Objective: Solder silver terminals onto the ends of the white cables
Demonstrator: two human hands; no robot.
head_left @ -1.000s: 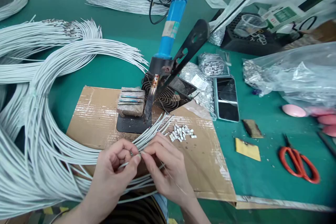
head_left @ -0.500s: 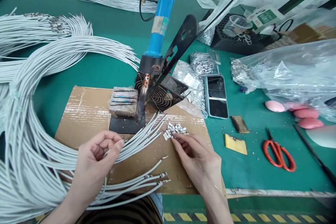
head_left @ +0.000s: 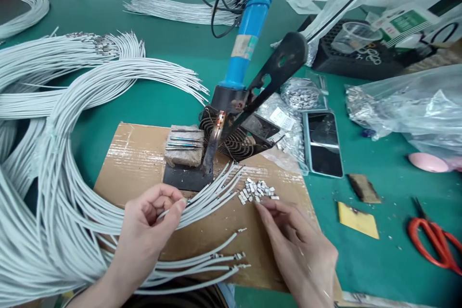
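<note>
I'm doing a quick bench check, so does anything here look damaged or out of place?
Yes: right of the right hand, the yellow pad has a dark, seemingly scorched edge, and the brown pad beside it looks partly blackened. The small white pieces by that hand look heaped rather than spilled.

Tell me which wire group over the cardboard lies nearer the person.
The sparser group; the denser group lies farther out, beside the small white pieces.
</note>
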